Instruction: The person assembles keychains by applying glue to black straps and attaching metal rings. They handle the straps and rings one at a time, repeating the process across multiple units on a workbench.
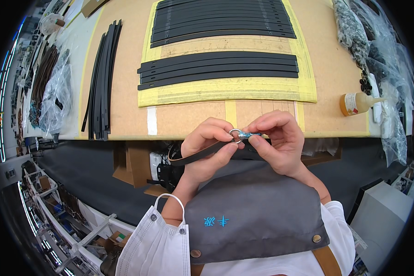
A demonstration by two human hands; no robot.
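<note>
My left hand (206, 147) grips a dark leather strap (188, 158) that curves off to the left below the table edge. At the strap's end sits a small silver metal buckle (240, 135). My right hand (279, 140) pinches that buckle from the right with thumb and forefinger. Both hands meet just in front of the table's near edge, above my grey apron (257, 207).
On the tan worktable (124, 106) lie two groups of black straps (218, 69) on a yellow mat, and a bundle of black straps (101, 78) at left. A glue bottle (356, 103) and plastic bags of hardware (359, 32) sit right. A face mask (154, 244) hangs below.
</note>
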